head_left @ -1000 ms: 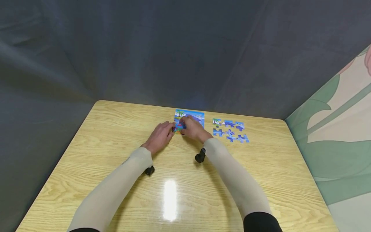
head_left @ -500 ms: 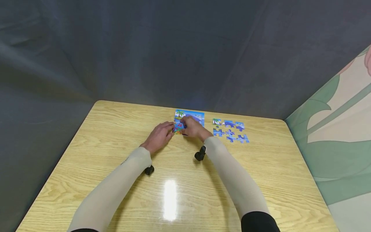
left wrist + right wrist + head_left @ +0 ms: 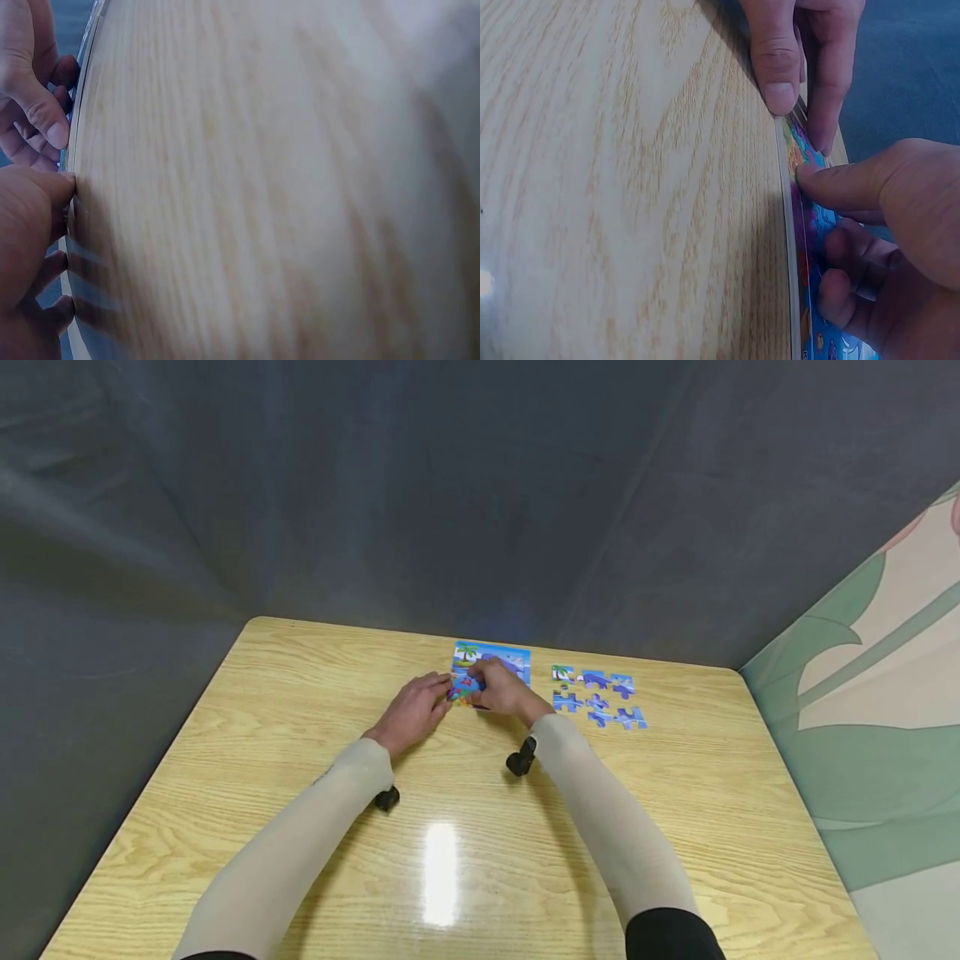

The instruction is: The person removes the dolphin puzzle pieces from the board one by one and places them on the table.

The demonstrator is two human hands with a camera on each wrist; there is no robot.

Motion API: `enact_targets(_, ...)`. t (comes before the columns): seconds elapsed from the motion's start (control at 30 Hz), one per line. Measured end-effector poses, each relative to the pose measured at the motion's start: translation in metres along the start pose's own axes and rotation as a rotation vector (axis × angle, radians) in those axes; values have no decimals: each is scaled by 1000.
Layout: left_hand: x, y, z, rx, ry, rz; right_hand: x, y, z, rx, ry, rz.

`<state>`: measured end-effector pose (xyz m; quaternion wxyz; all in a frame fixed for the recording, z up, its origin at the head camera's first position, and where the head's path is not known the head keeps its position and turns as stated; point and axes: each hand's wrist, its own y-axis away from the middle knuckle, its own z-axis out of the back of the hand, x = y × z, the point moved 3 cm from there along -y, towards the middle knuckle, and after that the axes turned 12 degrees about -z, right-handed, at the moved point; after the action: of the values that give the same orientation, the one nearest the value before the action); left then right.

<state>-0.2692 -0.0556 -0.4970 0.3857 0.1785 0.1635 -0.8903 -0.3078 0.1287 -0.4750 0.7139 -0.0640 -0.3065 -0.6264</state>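
A jigsaw puzzle (image 3: 513, 656) with a palm tree and a purple sea animal lies near the table's far edge. My left hand (image 3: 412, 714) rests at its left side. In the right wrist view, the left thumb and a finger touch its near-left corner. Over the puzzle's middle is my right hand (image 3: 502, 687), fingers bent. The right thumb (image 3: 821, 184) touches the bright picture, and the other fingertips rest on it farther along. Whether a piece is pinched beneath them is hidden. Several loose jigsaw pieces (image 3: 567, 702) lie to the right of the puzzle.
The wooden table (image 3: 300, 693) has rounded far corners. Behind it hangs a dark curtain (image 3: 480, 485). A floral panel (image 3: 885, 693) stands along the right side. Light glares off the table (image 3: 440, 872) near the front.
Both hands keep almost the same place at the puzzle. The right hand's fingers shift only slightly. The loose pieces have not moved on the table.
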Motion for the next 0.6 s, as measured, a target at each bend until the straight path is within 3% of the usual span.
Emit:
enact_targets(0.27,-1,0,1,-4,2,-9,-2,-2,1,-25,-41,43)
enact_targets(0.6,-1,0,1,-4,-14,-17,-2,-3,1,10,-87,-1)
